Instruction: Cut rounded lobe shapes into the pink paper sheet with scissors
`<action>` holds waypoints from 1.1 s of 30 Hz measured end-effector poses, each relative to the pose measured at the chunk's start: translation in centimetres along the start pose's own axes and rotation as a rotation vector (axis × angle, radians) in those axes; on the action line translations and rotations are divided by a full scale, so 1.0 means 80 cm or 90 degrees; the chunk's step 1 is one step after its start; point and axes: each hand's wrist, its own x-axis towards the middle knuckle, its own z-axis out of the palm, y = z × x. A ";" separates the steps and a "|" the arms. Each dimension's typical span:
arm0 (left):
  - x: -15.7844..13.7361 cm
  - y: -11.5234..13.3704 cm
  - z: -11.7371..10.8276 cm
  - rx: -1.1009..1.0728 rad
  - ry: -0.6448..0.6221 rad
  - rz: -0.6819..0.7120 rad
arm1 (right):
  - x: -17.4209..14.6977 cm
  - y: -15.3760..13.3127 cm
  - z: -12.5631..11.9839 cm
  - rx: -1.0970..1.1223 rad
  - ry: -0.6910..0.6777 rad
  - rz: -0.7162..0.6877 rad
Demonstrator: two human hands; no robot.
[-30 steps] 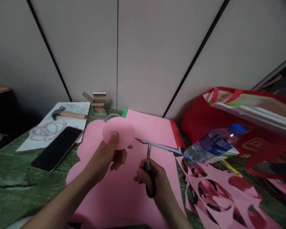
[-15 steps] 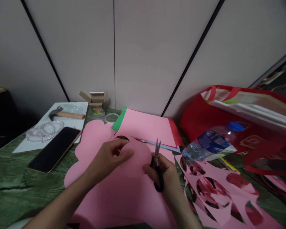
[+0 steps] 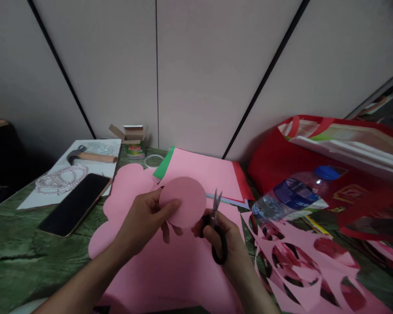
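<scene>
Left hand [image 3: 138, 222]: I pinch 1 pink circle [image 3: 185, 198], looks fully cut.
Right hand [image 3: 231, 237]: I grip scissors [image 3: 214, 221], blades parted.
Offcuts [image 3: 303, 235]: already holed; what's left, can't tell.

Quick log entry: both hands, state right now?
Left hand: closed, holding a pink paper disc.
Right hand: closed, holding black-handled scissors, blades slightly apart.

The left hand [image 3: 139, 220] and right hand [image 3: 232, 237] are bare, as are the slim forearms [image 3: 85, 272] behind them.
</scene>
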 end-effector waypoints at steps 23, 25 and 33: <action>-0.004 0.010 -0.009 0.042 -0.030 -0.006 | -0.008 0.002 0.002 -0.014 -0.104 0.075; -0.004 0.010 -0.009 0.041 -0.030 -0.005 | -0.007 0.003 0.002 -0.008 -0.106 0.074; -0.004 0.011 -0.012 0.045 -0.021 0.011 | -0.007 0.002 0.002 -0.020 -0.098 0.080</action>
